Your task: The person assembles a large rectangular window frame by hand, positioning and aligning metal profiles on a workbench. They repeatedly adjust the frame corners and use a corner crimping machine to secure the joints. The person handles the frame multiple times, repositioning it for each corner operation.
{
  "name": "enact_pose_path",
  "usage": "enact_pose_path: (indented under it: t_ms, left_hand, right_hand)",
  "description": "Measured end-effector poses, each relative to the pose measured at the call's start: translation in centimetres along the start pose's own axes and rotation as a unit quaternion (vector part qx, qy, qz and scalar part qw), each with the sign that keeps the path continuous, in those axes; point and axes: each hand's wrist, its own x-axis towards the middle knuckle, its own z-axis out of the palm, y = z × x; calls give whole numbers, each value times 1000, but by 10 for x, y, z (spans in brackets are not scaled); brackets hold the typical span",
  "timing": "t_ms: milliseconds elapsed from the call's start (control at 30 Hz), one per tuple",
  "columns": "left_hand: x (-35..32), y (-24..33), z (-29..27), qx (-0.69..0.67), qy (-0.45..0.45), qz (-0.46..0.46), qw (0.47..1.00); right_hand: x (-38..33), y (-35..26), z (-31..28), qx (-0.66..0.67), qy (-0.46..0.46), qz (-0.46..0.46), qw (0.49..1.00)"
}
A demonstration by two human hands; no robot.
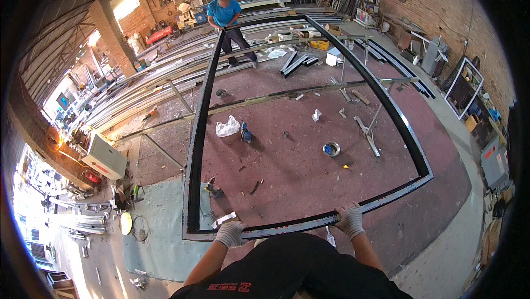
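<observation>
A large black rectangular window frame (298,226) with silvery outer edges spans the middle of the view, its near bar close to my body. My left hand (231,234), in a pale knit glove, is closed over that bar near its left corner. Further right, my right hand (350,220), gloved the same way, grips the same bar. The undersides of both hands are hidden. At the far left corner a person (224,13) in a blue shirt has their hands at the frame.
Metal support rails (265,96) cross below the frame. On the reddish floor covering lie a cordless drill (246,133), another power tool (214,189), a white plastic bag (227,126) and a round metal container (331,149). Long metal profiles (149,94) fill the left; a white-edged frame (464,87) leans right.
</observation>
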Motion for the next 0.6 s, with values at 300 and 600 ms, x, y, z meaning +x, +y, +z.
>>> enact_pose_path:
  t_ms: [300, 600]
  left_hand:
    - [4, -2, 2, -6, -35, -2, 999]
    - [-1, 3, 0, 5, -21, -10, 1000]
  right_hand:
    - [1, 1, 1, -7, 8, -8, 1000]
    - [-5, 0, 0, 11, 47, -16, 999]
